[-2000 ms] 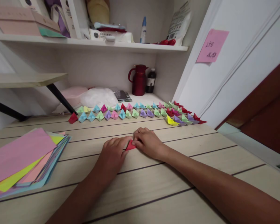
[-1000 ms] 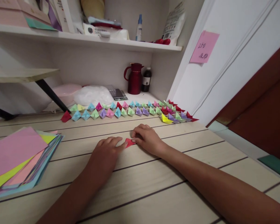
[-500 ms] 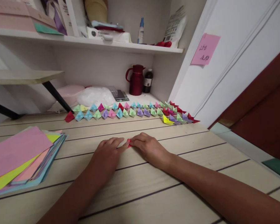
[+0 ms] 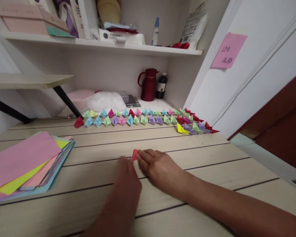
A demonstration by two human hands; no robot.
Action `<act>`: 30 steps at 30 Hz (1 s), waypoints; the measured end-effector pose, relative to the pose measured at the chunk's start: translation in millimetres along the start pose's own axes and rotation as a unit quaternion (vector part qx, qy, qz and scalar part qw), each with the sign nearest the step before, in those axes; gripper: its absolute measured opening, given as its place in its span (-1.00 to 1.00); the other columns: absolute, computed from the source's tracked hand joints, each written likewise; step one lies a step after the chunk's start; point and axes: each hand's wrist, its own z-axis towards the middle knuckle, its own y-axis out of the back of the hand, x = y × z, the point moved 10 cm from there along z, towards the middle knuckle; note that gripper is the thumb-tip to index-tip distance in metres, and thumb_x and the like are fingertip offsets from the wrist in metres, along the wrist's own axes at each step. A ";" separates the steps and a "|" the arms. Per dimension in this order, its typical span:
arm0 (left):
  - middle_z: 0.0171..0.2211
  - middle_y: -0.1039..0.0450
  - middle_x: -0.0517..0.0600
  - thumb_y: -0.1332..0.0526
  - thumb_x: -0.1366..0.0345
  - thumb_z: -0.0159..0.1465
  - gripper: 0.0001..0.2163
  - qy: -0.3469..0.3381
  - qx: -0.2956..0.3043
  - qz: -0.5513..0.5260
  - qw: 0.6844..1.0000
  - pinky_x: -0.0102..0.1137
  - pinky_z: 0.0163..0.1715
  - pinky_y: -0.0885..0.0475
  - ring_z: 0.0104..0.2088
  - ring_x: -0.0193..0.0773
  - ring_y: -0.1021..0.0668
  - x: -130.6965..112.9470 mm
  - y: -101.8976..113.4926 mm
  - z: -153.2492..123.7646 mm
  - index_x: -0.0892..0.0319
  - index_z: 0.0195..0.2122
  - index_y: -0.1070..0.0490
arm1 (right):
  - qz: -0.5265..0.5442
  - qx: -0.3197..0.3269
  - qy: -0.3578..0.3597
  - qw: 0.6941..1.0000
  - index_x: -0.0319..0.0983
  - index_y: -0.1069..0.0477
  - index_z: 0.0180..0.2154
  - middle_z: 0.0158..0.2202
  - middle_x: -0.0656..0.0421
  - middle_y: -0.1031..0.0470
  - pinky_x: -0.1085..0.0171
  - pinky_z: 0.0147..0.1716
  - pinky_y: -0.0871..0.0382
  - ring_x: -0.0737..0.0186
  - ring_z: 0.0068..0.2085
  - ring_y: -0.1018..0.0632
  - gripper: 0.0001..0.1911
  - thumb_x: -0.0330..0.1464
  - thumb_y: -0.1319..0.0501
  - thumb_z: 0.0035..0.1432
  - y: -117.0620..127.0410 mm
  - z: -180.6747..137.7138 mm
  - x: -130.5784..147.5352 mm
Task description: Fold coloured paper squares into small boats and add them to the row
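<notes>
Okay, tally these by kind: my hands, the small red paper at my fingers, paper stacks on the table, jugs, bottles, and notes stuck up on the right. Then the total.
Hands, left hand and right hand: 2
Small red paper: 1
Paper stack: 1
Jug: 1
Bottles, dark bottle and blue-capped bottle: 2
Pink note: 1
Total: 8

a pale wooden tabletop (image 4: 199,156), scored with dark parallel grooves, runs back to a white built-in shelving unit (image 4: 108,70) crossed by a white shelf board (image 4: 138,48). at left a low wooden riser (image 4: 27,81) stands on slanted black legs (image 4: 66,100). at right, a white wall (image 4: 268,36) adjoins a dark reddish-brown panel (image 4: 281,131) above a pale strip. the light is soft, dimmer beneath the board.
</notes>
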 end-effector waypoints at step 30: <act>0.11 -0.36 0.10 -0.15 0.25 0.25 -0.75 0.094 -0.084 -0.434 0.892 -0.20 0.11 -0.32 0.11 -0.17 -0.42 91.9 41.1 54.8 0.09 -0.11 -0.56 | 0.194 -0.077 -0.133 0.969 -0.19 -0.42 -0.31 -0.30 0.15 -0.57 0.23 -0.16 -0.18 0.17 -0.17 -0.48 -0.89 -0.45 -0.13 0.21 2.7 8.6 -78.9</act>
